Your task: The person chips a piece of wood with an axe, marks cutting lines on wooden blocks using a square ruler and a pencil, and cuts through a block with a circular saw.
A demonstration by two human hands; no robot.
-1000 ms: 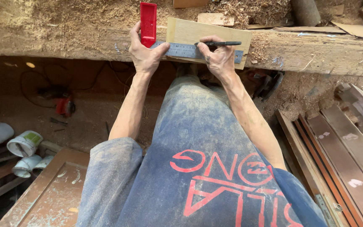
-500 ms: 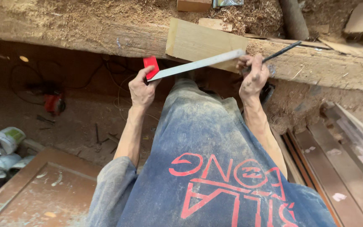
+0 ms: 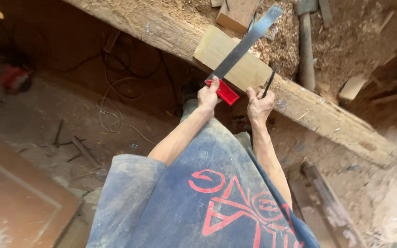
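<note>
Two hands work at the bench edge (image 3: 318, 115): left hand (image 3: 207, 95) grips the stiff, light square (image 3: 241, 50) by its red handle, right hand (image 3: 259, 104) pinches a pencil (image 3: 269, 81) beside the wood block (image 3: 235, 59).

Around the pale wood block (image 3: 235, 57), sawdust-strewn bench lies open leftward, while a hammer (image 3: 305, 41) and offcut (image 3: 237, 14) crowd beyond.
</note>
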